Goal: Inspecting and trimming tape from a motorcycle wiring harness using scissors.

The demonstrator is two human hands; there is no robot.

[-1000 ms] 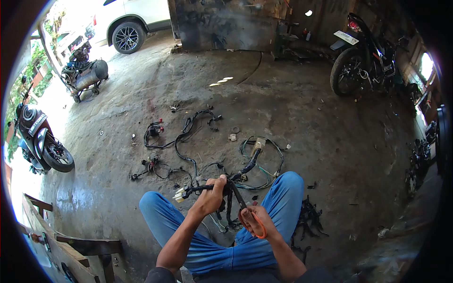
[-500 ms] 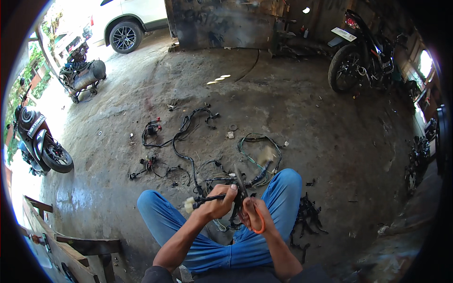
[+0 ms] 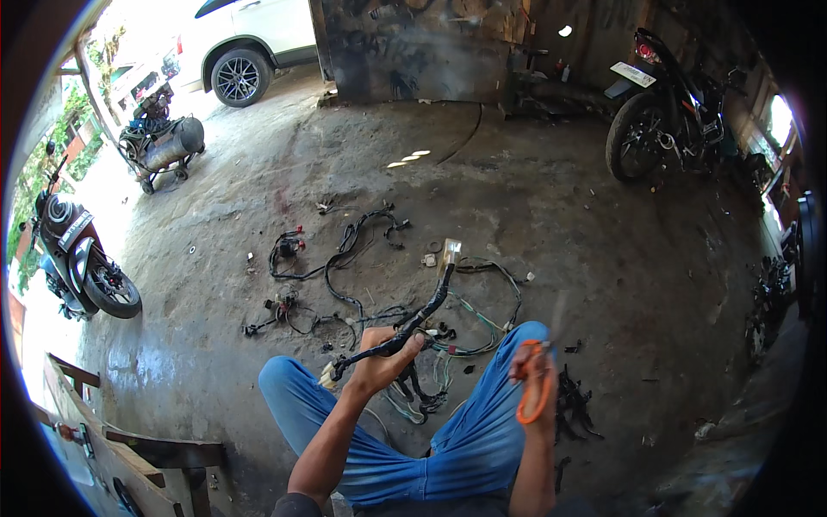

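Note:
My left hand (image 3: 385, 362) is closed around a black taped wiring harness (image 3: 431, 303), held above the floor between my knees. A pale, clear-looking connector (image 3: 451, 251) tops its far end, and a cream connector (image 3: 327, 374) hangs at the near end. Off to the right, over my right knee, my right hand (image 3: 537, 385) grips orange-handled scissors (image 3: 524, 419); motion blurs their blades. Below the held harness, loose branches of wire (image 3: 422, 398) droop between my legs. More wiring (image 3: 345, 244) lies spread on the floor ahead, including a greenish wire loop (image 3: 514, 293).
Black scraps (image 3: 575, 405) lie right of my right knee. A wooden bench (image 3: 159, 450) stands at lower left. Farther off are a scooter (image 3: 82, 258), an air compressor (image 3: 168, 146), a white car (image 3: 267, 34) and a motorcycle (image 3: 680, 112).
My right hand with the scissors has moved away to the right from the harness. In my left hand, the harness now points up and forward, its pale-tipped end raised. The view has shifted slightly.

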